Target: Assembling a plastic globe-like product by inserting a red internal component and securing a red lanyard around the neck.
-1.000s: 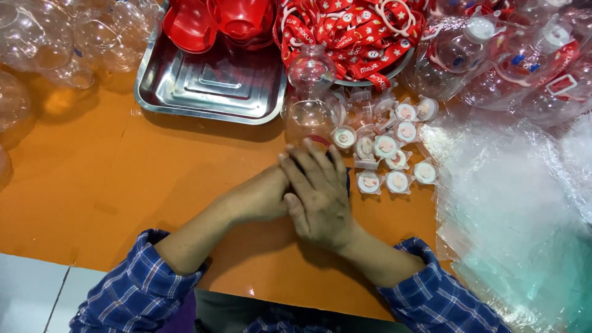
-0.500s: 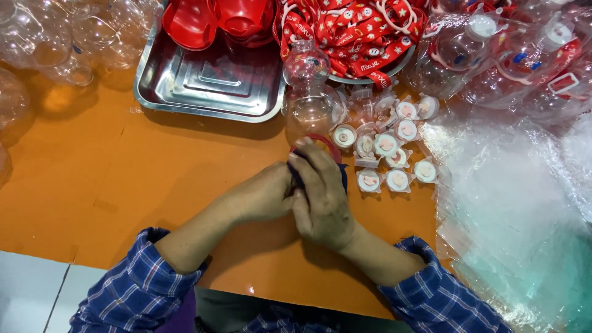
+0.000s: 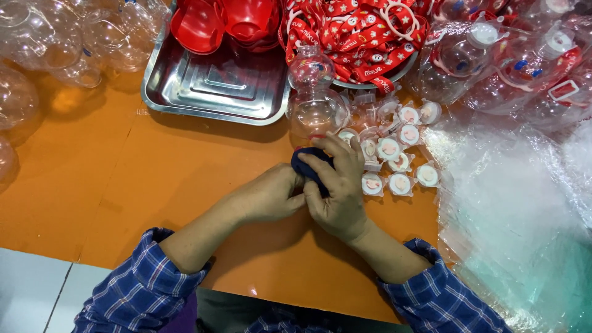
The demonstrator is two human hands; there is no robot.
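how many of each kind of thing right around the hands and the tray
small round caps in clear wrappers: about 10
clear snowman-shaped bottle: 1
steel tray: 1
red cups in the tray: 2
dark blue piece held between left hand and right hand: 1
total: about 15

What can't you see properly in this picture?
- Dark blue thing, head view: mostly covered by the right hand and left hand, so its shape is unclear.
- Left hand's fingers: hidden behind the right hand.
- Red cups: cut off by the top edge.
- Small white caps: prints too small to read.
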